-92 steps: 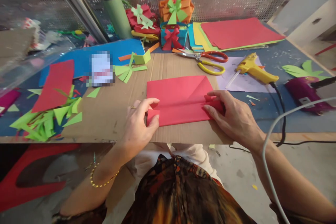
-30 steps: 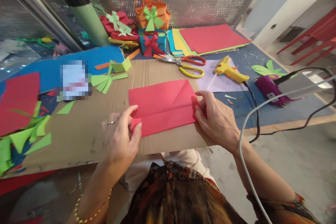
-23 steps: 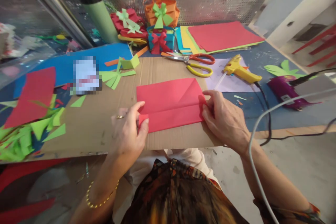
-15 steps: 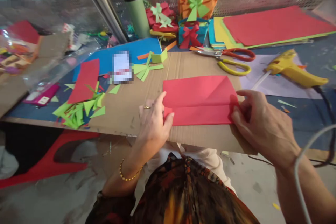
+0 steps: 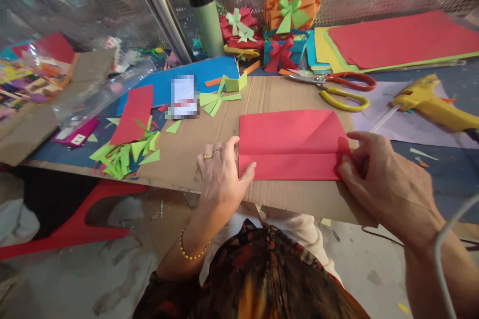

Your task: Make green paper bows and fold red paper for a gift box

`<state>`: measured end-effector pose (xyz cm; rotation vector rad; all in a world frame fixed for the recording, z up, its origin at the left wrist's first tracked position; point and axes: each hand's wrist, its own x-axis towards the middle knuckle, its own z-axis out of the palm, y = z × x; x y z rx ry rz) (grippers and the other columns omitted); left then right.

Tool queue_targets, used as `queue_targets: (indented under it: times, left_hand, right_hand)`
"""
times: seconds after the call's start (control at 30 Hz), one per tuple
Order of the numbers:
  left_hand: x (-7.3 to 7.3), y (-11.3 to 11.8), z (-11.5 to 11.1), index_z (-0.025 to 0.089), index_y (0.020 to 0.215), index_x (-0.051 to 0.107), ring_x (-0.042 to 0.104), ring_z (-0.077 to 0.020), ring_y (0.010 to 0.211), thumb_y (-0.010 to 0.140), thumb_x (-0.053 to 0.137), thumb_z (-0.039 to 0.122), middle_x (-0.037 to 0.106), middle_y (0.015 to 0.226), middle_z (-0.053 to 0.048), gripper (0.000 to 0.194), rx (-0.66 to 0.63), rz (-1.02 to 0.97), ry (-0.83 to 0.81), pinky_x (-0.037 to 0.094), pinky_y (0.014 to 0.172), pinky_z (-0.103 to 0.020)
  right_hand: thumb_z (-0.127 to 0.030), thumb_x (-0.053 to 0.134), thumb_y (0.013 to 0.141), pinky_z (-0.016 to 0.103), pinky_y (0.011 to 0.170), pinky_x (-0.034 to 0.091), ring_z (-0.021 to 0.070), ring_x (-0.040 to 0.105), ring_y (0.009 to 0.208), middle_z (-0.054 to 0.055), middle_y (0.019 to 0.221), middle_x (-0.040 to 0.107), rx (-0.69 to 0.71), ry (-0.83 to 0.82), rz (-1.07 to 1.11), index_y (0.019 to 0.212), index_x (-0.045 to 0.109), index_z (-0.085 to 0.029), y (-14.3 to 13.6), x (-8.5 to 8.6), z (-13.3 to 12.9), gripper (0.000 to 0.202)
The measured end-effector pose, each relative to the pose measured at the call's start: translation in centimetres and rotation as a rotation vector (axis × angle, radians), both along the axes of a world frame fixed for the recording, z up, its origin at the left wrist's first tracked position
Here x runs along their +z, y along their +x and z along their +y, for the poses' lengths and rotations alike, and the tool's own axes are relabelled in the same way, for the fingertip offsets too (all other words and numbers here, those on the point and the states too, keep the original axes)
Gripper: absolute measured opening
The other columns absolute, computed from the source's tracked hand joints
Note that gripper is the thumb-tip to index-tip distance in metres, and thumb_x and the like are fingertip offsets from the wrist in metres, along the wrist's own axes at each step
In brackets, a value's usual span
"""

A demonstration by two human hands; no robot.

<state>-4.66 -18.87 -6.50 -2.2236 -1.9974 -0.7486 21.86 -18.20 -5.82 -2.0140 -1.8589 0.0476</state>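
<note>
A folded sheet of red paper [image 5: 292, 132] lies in front of me on the cardboard, with a crease running along its length. My left hand [image 5: 224, 174] holds its left end, the thumb over the lower corner and the index finger at the side edge. At the opposite end, my right hand [image 5: 385, 179] grips the right edge between thumb and curled fingers. Scissors [image 5: 344, 92] with one red and one yellow handle lie open just behind the paper. Near my right hand rests a yellow glue gun [image 5: 430, 102] on a lilac sheet [image 5: 364, 117].
Green paper scraps [image 5: 121, 154] and a red strip [image 5: 132, 114] lie leftward. Behind stand a green bottle [image 5: 207, 25], a steel post [image 5: 168, 25] and paper boxes with bows [image 5: 292, 10]. Coloured sheets [image 5: 400, 40] are stacked at back right. A pale cable [image 5: 445, 234] crosses my right forearm.
The view has shifted, so everything sits a little further right. The red paper's lower left corner, bent up before, now lies flatter. My left thumb and index finger are slightly further apart.
</note>
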Motion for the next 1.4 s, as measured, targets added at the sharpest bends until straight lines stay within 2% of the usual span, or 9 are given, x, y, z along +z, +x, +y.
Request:
queue_targets:
  times: [0.17, 0.27, 0.37, 0.5, 0.77, 1.1, 1.4]
  left_hand:
    - [0.2, 0.3, -0.8, 0.023, 0.101, 0.067, 0.058, -0.0264, 0.093, 0.097, 0.073, 0.028, 0.065, 0.098, -0.006, 0.009, -0.054, 0.032, 0.066, 0.04, 0.082, -0.04]
    - [-0.1, 0.4, -1.2, 0.022, 0.092, 0.071, 0.058, -0.0247, 0.088, 0.1, 0.07, 0.031, 0.063, 0.093, -0.006, 0.013, -0.098, 0.064, 0.213, 0.04, 0.085, -0.041]
    - [-0.5, 0.4, -1.6, 0.02, 0.094, 0.075, 0.061, -0.024, 0.089, 0.103, 0.066, 0.035, 0.069, 0.094, -0.007, 0.019, -0.146, 0.084, 0.33, 0.039, 0.091, -0.044]
    - [-0.8, 0.5, -2.0, 0.016, 0.104, 0.076, 0.068, -0.0258, 0.102, 0.107, 0.057, 0.045, 0.078, 0.104, -0.01, 0.035, -0.185, 0.124, 0.377, 0.038, 0.096, -0.046]
    - [-1.1, 0.3, -2.3, 0.016, 0.11, 0.075, 0.072, -0.0257, 0.103, 0.108, 0.058, 0.032, 0.079, 0.104, -0.009, 0.023, -0.19, 0.114, 0.328, 0.039, 0.095, -0.046]
    - [-1.4, 0.2, -2.3, 0.013, 0.117, 0.071, 0.067, -0.0274, 0.1, 0.11, 0.052, 0.033, 0.078, 0.11, -0.013, 0.029, -0.179, 0.165, 0.318, 0.041, 0.089, -0.045]
    - [-0.9, 0.2, -2.1, 0.016, 0.115, 0.072, 0.07, -0.0283, 0.102, 0.107, 0.06, 0.03, 0.079, 0.109, -0.011, 0.02, -0.22, 0.184, 0.338, 0.041, 0.091, -0.046]
  right_hand:
    - [-0.041, 0.048, 0.085, 0.035, 0.059, 0.043, 0.0281, 0.073, 0.076, 0.01, 0.085, 0.077, -0.011, -0.045, 0.01, 0.13, 0.062, -0.019, -0.2, 0.4, 0.0, 0.052]
    - [-0.045, 0.044, 0.081, 0.035, 0.057, 0.042, 0.0291, 0.072, 0.074, 0.009, 0.08, 0.075, -0.024, -0.057, 0.009, 0.128, 0.063, -0.018, -0.3, 0.6, 0.3, 0.058]
    - [-0.048, 0.04, 0.078, 0.034, 0.057, 0.04, 0.0311, 0.073, 0.076, 0.011, 0.082, 0.076, -0.031, -0.086, 0.001, 0.128, 0.064, -0.017, -0.4, 0.7, 0.5, 0.063]
    - [-0.048, 0.039, 0.077, 0.034, 0.057, 0.038, 0.0318, 0.073, 0.078, 0.012, 0.085, 0.076, -0.038, -0.104, 0.0, 0.129, 0.063, -0.015, -0.6, 0.9, 0.5, 0.066]
    - [-0.045, 0.041, 0.08, 0.034, 0.057, 0.038, 0.0297, 0.07, 0.074, 0.011, 0.085, 0.076, -0.022, -0.093, -0.006, 0.129, 0.062, -0.016, -0.3, 0.5, 0.3, 0.061]
    - [-0.036, 0.046, 0.086, 0.033, 0.057, 0.041, 0.0258, 0.069, 0.072, 0.007, 0.079, 0.073, 0.025, 0.011, -0.043, 0.126, 0.062, -0.018, 0.0, -0.2, 0.1, 0.048]
    - [-0.033, 0.047, 0.088, 0.032, 0.059, 0.043, 0.0241, 0.068, 0.071, 0.009, 0.083, 0.074, 0.072, 0.05, -0.051, 0.128, 0.063, -0.015, 0.1, -0.2, 0.1, 0.046]
